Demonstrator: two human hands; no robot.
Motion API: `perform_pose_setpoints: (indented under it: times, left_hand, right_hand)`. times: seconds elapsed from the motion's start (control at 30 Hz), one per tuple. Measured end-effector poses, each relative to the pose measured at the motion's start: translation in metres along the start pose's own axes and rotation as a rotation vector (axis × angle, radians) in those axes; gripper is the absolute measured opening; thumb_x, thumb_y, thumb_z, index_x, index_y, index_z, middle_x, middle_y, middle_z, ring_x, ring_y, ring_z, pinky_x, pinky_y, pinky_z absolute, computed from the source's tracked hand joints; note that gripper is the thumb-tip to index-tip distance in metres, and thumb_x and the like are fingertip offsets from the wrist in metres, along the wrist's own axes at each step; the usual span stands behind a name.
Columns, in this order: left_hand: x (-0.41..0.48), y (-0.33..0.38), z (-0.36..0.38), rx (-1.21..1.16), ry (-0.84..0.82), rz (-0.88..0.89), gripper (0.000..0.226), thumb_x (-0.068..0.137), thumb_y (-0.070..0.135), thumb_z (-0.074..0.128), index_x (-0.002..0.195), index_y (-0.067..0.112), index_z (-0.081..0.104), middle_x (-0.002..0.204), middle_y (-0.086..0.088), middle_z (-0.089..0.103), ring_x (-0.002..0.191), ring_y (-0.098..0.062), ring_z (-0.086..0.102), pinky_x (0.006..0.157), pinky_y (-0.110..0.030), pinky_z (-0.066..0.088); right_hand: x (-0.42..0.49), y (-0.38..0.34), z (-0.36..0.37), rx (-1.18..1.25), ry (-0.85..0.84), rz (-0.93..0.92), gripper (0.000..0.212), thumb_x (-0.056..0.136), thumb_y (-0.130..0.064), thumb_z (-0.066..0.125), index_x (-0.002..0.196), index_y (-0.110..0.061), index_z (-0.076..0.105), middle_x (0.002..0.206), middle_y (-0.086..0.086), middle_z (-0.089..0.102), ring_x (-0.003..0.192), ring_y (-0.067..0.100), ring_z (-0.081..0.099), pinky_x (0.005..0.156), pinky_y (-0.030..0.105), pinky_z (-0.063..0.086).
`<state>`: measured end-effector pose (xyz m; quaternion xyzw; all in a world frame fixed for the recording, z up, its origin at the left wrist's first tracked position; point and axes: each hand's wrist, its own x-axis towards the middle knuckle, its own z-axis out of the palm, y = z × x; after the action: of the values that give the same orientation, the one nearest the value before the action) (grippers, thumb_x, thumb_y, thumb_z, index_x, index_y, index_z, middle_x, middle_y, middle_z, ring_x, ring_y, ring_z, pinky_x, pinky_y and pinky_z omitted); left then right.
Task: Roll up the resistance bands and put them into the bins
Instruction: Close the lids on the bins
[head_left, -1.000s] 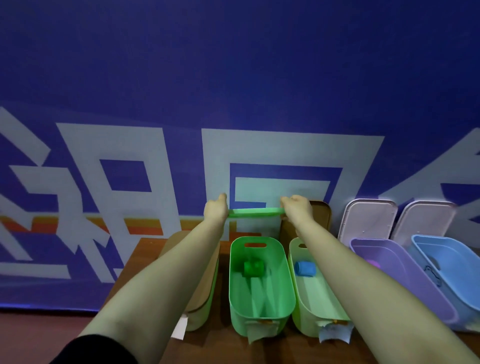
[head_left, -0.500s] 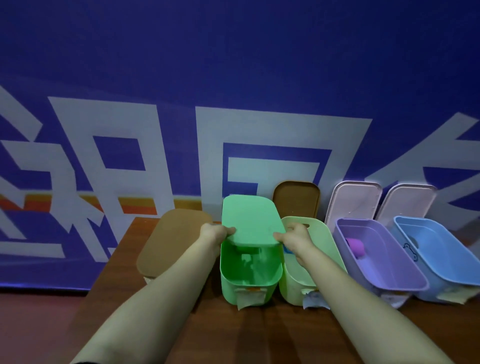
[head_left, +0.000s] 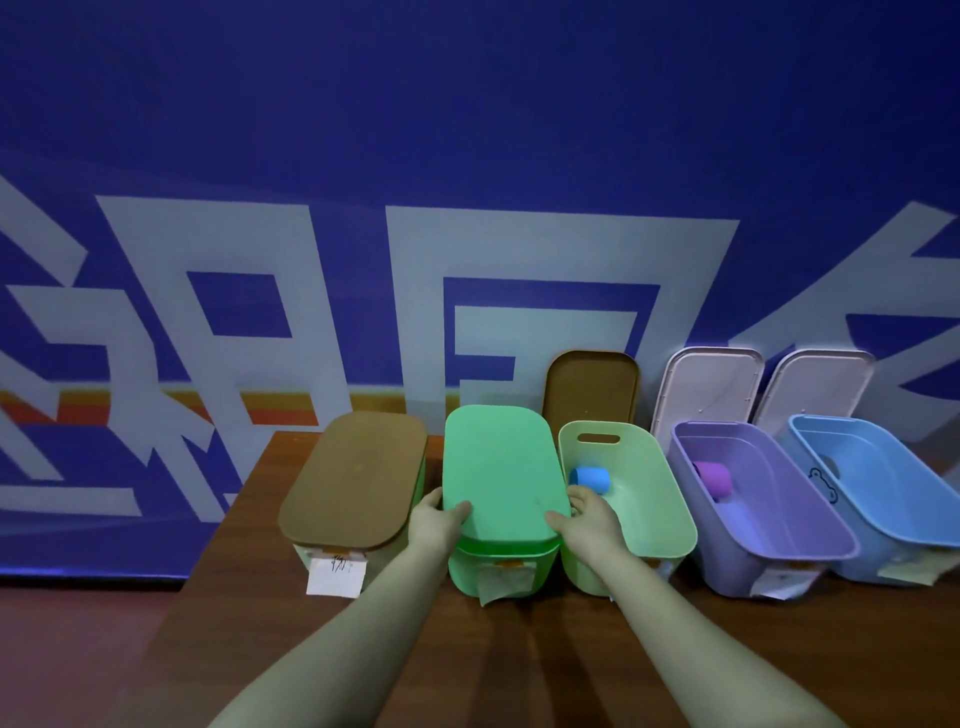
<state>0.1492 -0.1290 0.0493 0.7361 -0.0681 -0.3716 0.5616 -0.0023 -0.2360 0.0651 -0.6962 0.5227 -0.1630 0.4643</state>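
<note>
Bins stand in a row across the lower middle of the frame, on the brown wooden surface (head_left: 519, 649) against the blue wall (head_left: 467, 130). Farthest left, the pale bin (head_left: 304, 558) is closed under its brown lid (head_left: 353, 478), and a white label (head_left: 335, 574) hangs from its near end.

Just right of it, my left grip (head_left: 436, 522) pinches the near left corner of the green lid (head_left: 501, 473), with the thumb on top and the other fingers against the side edge. That lid now lies flat on the green bin (head_left: 501, 571) and covers it. Half a second ago I held it tilted above the opening, and a second ago it was up in the air, edge-on between both grips. The green rolled band that showed inside then is now hidden beneath it. My right grip (head_left: 589, 519) pinches the near right corner the same way, thumb laid on top.

Right beside the green bin, the light green bin (head_left: 670, 499) is open, with a blue rolled band (head_left: 592, 479) at its far end, just beyond my right grip. Behind it a second brown lid (head_left: 592, 389) leans upright on the wall.

Further right, the open purple bin (head_left: 779, 519) holds a purple rolled band (head_left: 712, 477) near its far end, with a pale lid (head_left: 709, 389) leaning behind it. The open blue bin (head_left: 883, 493) sits at the right edge of the frame, with a second pale lid (head_left: 815, 389) behind it.
</note>
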Motion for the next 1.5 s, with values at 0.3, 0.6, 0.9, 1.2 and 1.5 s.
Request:
perform_pose_setpoints:
  times: [0.3,0.6,0.9,1.2,1.5]
  left_hand:
    - [-0.007,-0.016,0.000,0.036,0.037,-0.036,0.055,0.090,0.007,0.060,0.141,0.001,0.040,0.135,-0.016,0.054,0.118,-0.033,0.056,0.101,-0.042,0.046]
    - [-0.003,-0.017,0.002,0.080,0.026,-0.024,0.050,0.093,0.010,0.056,0.140,0.003,0.041,0.135,-0.015,0.054,0.119,-0.033,0.055,0.101,-0.042,0.045]
    - [0.005,-0.016,-0.004,0.060,0.035,-0.043,0.051,0.094,0.010,0.053,0.143,0.004,0.036,0.138,-0.016,0.051,0.121,-0.034,0.053,0.102,-0.044,0.044]
    - [0.026,-0.005,-0.009,0.257,-0.025,-0.047,0.060,0.091,0.006,0.056,0.145,0.003,0.030,0.142,-0.016,0.046,0.127,-0.032,0.049,0.106,-0.040,0.041]
    - [0.020,0.023,0.016,1.098,-0.034,0.444,0.075,0.087,-0.017,0.031,0.152,0.009,0.004,0.160,-0.008,-0.006,0.148,-0.022,-0.006,0.120,-0.034,0.010]
  right_hand:
    - [-0.011,0.006,0.005,-0.193,0.030,-0.032,0.051,0.085,-0.025,0.067,0.132,-0.012,0.050,0.129,0.009,0.058,0.119,0.028,0.054,0.098,0.037,0.045]
    - [-0.009,0.004,0.008,-0.312,0.013,-0.042,0.047,0.086,-0.027,0.064,0.130,-0.013,0.052,0.129,0.005,0.060,0.117,0.026,0.057,0.093,0.033,0.047]
    - [-0.003,0.006,0.013,-0.129,0.013,-0.007,0.049,0.080,-0.010,0.070,0.127,-0.003,0.055,0.131,0.013,0.059,0.121,0.027,0.055,0.101,0.038,0.044]
    - [0.011,0.000,0.015,-0.444,-0.114,-0.095,0.051,0.097,-0.020,0.052,0.144,-0.009,0.038,0.147,0.009,0.043,0.133,0.026,0.043,0.108,0.034,0.035]
    - [0.024,-0.032,0.014,-1.024,-0.057,-0.288,0.023,0.094,-0.014,0.050,0.115,-0.007,0.056,0.123,0.011,0.051,0.120,0.029,0.046,0.089,0.036,0.043]
